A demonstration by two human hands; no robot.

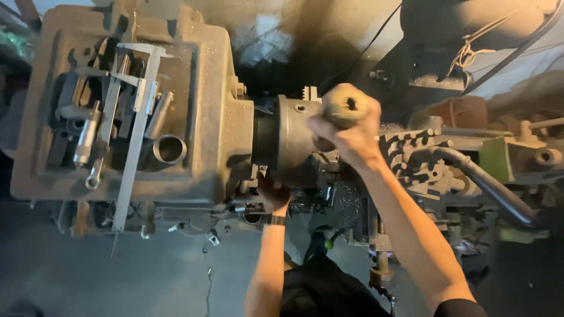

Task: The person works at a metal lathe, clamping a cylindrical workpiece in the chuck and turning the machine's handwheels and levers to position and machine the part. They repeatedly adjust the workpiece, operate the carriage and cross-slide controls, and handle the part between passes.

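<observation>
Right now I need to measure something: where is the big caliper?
In the head view, the caliper lies left, in the tray on the lathe headstock, between a micrometer and a metal ring.

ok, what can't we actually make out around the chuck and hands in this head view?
- Left hand: fingers hidden under the chuck; what it grips cannot be told.
- Workpiece in the chuck: covered by the right hand and the wooden handle it holds.
- Tool below that handle: hidden by the right hand.
- Caliper scale on the headstock tray: too small to read.
- Background top right: dark and blurred.
</observation>
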